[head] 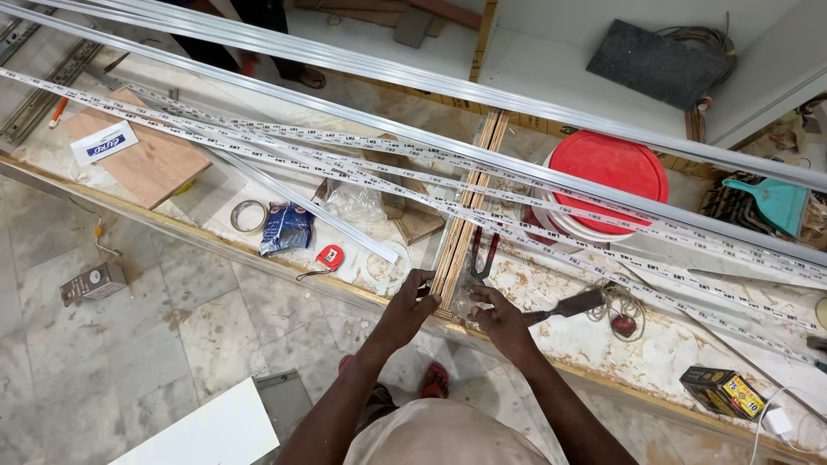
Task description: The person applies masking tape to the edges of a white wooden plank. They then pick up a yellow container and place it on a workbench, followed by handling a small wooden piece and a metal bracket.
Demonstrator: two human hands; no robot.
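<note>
The left hand curls its fingers around the near end of a stack of thin wood strips. It grips the edge of the stack, most likely to keep the strips from sliding. The right hand rests on the other side of that same end. Its fingers are bent and seem to press something small and clear down by the strips, but I cannot tell just what it pinches. With one hand on each side, the strips stay square and still.

The wood strips run away from the person, across the dusty work board, with their near end right at its front edge, where both hands can reach.

Just right of the strips lie red-handled pliers, close enough to grab. Farther right of the strips sits a chisel, then a red bucket. Long silver rails with sticker tape lie across the top of the strips.

Left of the strips is a small red tape measure, a blue packet and a roll of tape. A yellow box sits far right of the strips.
</note>
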